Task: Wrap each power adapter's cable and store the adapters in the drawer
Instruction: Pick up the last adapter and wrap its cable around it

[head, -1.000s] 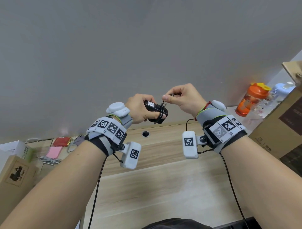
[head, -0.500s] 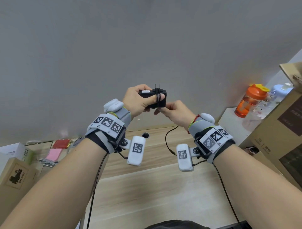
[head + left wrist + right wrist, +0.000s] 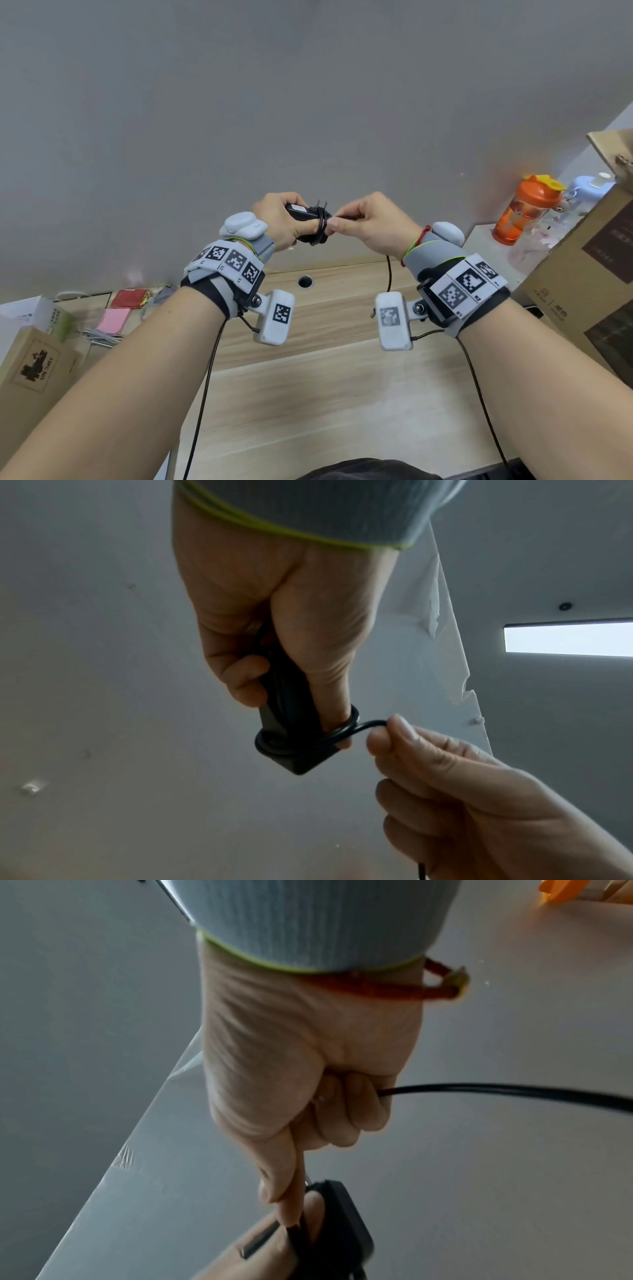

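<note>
A black power adapter (image 3: 306, 219) (image 3: 291, 734) (image 3: 342, 1215) is held up in front of the grey wall, prongs up. My left hand (image 3: 284, 222) (image 3: 284, 642) grips its body, thumb lying under the wound loops. Its thin black cable (image 3: 388, 274) (image 3: 363, 727) (image 3: 496, 1092) is coiled a few turns around the adapter. My right hand (image 3: 363, 222) (image 3: 308, 1096) pinches the cable right beside the adapter; the loose tail hangs down behind my right wrist toward the desk. No drawer is in view.
A wooden desk (image 3: 325, 394) with a round cable hole (image 3: 306, 281) lies below. At right stand an orange bottle (image 3: 524, 212) and large cardboard boxes (image 3: 589, 274). At left are a small cardboard box (image 3: 30, 370), a pink pad (image 3: 113, 320) and a red packet (image 3: 132, 298).
My right hand has come up from under the adapter to its right side, carrying the cable round. The hanging tail has grown shorter. The left hand keeps its grip.
</note>
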The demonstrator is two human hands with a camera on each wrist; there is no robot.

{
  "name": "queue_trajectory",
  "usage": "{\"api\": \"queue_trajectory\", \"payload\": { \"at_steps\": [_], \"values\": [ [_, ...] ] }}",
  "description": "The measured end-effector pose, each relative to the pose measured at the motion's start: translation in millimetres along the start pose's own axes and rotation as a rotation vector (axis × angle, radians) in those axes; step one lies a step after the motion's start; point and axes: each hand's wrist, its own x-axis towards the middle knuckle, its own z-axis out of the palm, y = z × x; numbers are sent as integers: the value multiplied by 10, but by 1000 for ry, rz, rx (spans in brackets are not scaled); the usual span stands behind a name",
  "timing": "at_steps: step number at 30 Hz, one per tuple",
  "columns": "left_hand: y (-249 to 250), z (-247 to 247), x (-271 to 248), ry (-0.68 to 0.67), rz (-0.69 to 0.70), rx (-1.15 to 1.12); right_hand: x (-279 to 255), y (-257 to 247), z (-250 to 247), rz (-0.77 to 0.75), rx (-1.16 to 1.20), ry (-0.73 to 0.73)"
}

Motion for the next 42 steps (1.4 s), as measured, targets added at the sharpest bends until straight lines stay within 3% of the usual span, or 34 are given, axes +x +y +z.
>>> {"api": "queue_trajectory", "payload": {
  "at_steps": [10,15,22,29,36,42],
  "values": [
    [119,24,-103,-233,85,8,136,102,-166,-20,154,163],
    [209,22,-127,-271,118,-192,140,211,-145,-28,220,202],
    [306,44,-178,-191,117,-421,81,217,36,56,231,145],
    [285,67,-82,49,13,-574,49,291,307,72,215,-15],
    [44,59,-9,174,-43,-439,1,144,269,71,12,-64],
    [-49,29,-46,111,-47,-226,-23,-38,143,17,-9,19]
  ]
}}
